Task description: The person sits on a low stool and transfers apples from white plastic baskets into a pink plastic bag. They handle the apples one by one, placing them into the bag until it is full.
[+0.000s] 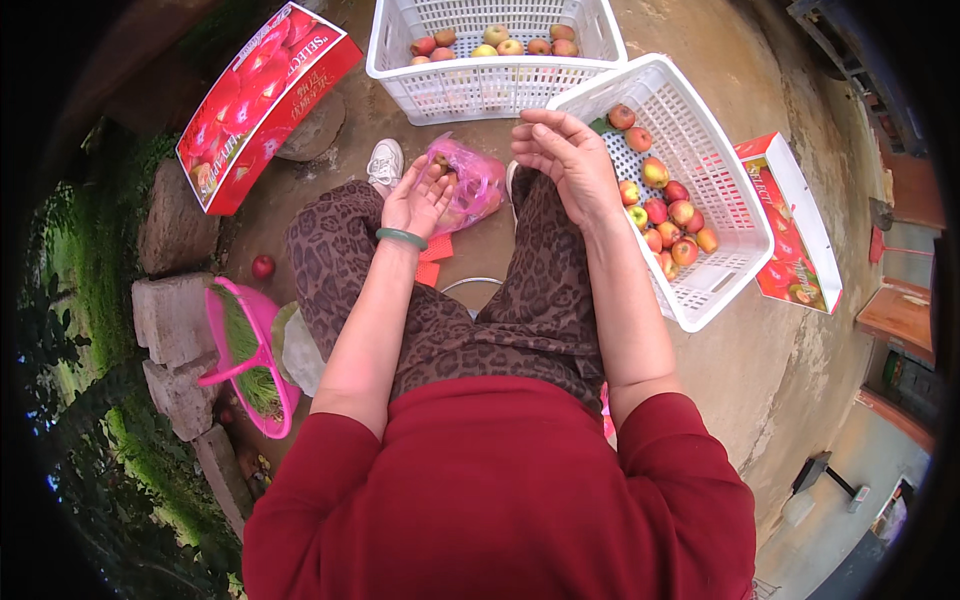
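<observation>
My left hand (420,196), a green bangle at its wrist, is palm up with fingers apart and nothing in it. It hovers by the left side of a pink plastic bag (480,182) of fruit on the ground between my feet. Raised over the near left corner of a white plastic crate (720,176), my right hand (559,154) has loosely curled, parted fingers and holds nothing that I can see. Red and yellow apples (682,213) lie in that crate. Another white crate (495,90) stands beyond the bag, with more apples (510,47) inside.
A red printed carton (262,105) is at the upper left, another (795,232) right of the crates. At left, a pink basket (262,337) of green stalks stands by stone blocks (176,319). One red apple (263,266) lies on the ground. A scale (825,476) is at far right.
</observation>
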`<state>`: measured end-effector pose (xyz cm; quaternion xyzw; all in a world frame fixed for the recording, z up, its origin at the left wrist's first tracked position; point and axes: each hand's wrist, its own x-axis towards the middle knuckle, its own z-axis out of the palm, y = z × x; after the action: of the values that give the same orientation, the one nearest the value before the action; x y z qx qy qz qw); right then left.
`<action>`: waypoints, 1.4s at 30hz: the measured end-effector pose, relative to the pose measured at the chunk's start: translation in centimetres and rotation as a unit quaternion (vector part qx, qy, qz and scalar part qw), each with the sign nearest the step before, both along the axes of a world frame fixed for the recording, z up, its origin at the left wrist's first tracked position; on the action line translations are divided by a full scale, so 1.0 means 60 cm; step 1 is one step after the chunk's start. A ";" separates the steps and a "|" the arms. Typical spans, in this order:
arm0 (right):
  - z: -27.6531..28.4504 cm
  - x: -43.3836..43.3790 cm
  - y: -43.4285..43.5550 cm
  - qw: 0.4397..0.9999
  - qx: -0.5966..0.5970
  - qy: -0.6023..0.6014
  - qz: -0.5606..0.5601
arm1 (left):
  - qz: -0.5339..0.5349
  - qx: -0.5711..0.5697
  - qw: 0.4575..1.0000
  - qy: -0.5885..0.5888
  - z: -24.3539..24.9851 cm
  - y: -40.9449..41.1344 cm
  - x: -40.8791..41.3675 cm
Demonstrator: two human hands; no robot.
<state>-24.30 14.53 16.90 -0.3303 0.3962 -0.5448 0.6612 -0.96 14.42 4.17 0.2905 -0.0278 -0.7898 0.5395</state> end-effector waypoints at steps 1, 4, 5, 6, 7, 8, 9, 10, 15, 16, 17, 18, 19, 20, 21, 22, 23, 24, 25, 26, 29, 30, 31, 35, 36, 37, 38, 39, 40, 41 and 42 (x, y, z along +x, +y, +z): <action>0.007 -0.029 -0.003 0.999 -0.011 -0.004 -0.032 | -0.010 -0.025 0.999 0.023 0.014 -0.009 -0.010; -0.013 -0.130 -0.014 0.990 -0.018 0.003 -0.138 | -0.035 -0.082 0.996 -0.001 0.057 -0.033 -0.056; -0.032 -0.163 -0.017 0.985 -0.011 0.006 -0.173 | -0.041 -0.103 0.994 -0.013 0.072 -0.040 -0.074; -0.049 -0.189 -0.014 0.979 0.025 0.008 -0.203 | -0.036 -0.110 0.992 -0.043 0.092 -0.042 -0.094; -0.070 -0.215 -0.012 0.971 0.060 0.011 -0.231 | -0.038 -0.128 0.989 -0.064 0.105 -0.047 -0.114; -0.094 -0.236 -0.012 0.963 0.089 0.014 -0.254 | -0.040 -0.145 0.985 -0.086 0.116 -0.052 -0.133; -0.117 -0.251 -0.007 0.959 0.118 0.015 -0.257 | -0.042 -0.161 0.980 -0.107 0.127 -0.055 -0.152; -0.137 -0.263 -0.002 0.954 0.146 0.015 -0.260 | -0.030 -0.168 0.977 -0.129 0.141 -0.057 -0.175; -0.227 -0.288 -0.009 0.940 0.242 0.035 -0.240 | -0.021 -0.247 0.942 -0.226 0.182 -0.053 -0.267; -0.243 -0.292 -0.017 0.937 0.252 0.043 -0.238 | -0.025 -0.271 0.934 -0.231 0.187 -0.051 -0.282; -0.259 -0.296 -0.027 0.934 0.262 0.050 -0.235 | -0.029 -0.295 0.926 -0.236 0.189 -0.049 -0.296; -0.273 -0.296 -0.041 0.934 0.267 0.058 -0.231 | -0.029 -0.305 0.922 -0.239 0.189 -0.047 -0.307; -0.284 -0.298 -0.053 0.933 0.269 0.073 -0.228 | -0.031 -0.315 0.919 -0.236 0.187 -0.045 -0.319; -0.297 -0.300 -0.067 0.932 0.270 0.089 -0.225 | -0.048 -0.311 0.923 -0.222 0.187 -0.044 -0.328; -0.308 -0.303 -0.083 0.931 0.271 0.105 -0.221 | -0.061 -0.322 0.924 -0.198 0.199 -0.042 -0.336; -0.322 -0.308 -0.100 0.925 0.275 0.137 -0.222 | -0.069 -0.331 0.919 -0.202 0.191 -0.042 -0.346; -0.345 -0.317 -0.120 0.928 0.256 0.168 -0.211 | -0.078 -0.340 0.914 -0.206 0.182 -0.043 -0.356; -0.357 -0.316 -0.141 0.924 0.257 0.187 -0.214 | -0.077 -0.320 0.922 -0.203 0.183 -0.046 -0.364; -0.369 -0.314 -0.160 0.919 0.258 0.207 -0.216 | -0.087 -0.283 0.937 -0.186 0.182 -0.058 -0.368; -0.378 -0.317 -0.178 0.899 0.248 0.295 -0.207 | -0.097 -0.245 0.950 -0.169 0.182 -0.074 -0.368; -0.462 -0.388 -0.228 0.795 0.183 0.544 -0.197 | -0.170 -0.125 0.971 -0.110 0.180 -0.144 -0.370; -0.478 -0.393 -0.247 0.762 0.161 0.598 -0.192 | -0.196 -0.121 0.967 -0.110 0.161 -0.173 -0.369; -0.485 -0.387 -0.264 0.726 0.135 0.648 -0.183 | -0.221 -0.116 0.962 -0.111 0.139 -0.198 -0.369; -0.530 -0.412 -0.325 0.677 0.143 0.709 -0.132 | -0.328 -0.052 0.926 -0.181 0.068 -0.237 -0.390; -0.540 -0.411 -0.336 0.654 0.133 0.732 -0.137 | -0.346 -0.034 0.920 -0.179 0.059 -0.239 -0.393; -0.549 -0.412 -0.346 0.642 0.126 0.744 -0.135 | -0.361 -0.029 0.917 -0.165 0.049 -0.242 -0.393; -0.557 -0.414 -0.358 0.630 0.120 0.756 -0.132 | -0.367 -0.027 0.918 -0.152 0.041 -0.245 -0.393; -0.566 -0.415 -0.366 0.618 0.113 0.767 -0.130 | -0.372 -0.024 0.917 -0.138 0.037 -0.247 -0.392; -0.572 -0.421 -0.377 0.610 0.103 0.777 -0.115 | -0.373 -0.031 0.917 -0.139 0.035 -0.250 -0.391; -0.580 -0.423 -0.384 0.599 0.134 0.783 -0.101 | -0.374 -0.037 0.916 -0.139 0.035 -0.253 -0.389; -0.579 -0.421 -0.395 0.590 0.164 0.786 -0.088 | -0.373 -0.045 0.916 -0.143 0.036 -0.256 -0.390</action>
<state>-49.56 -9.18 -17.81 -0.4798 0.8716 -0.0552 0.0842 -24.36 -0.93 6.34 0.3441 -0.2463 -0.8818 0.2082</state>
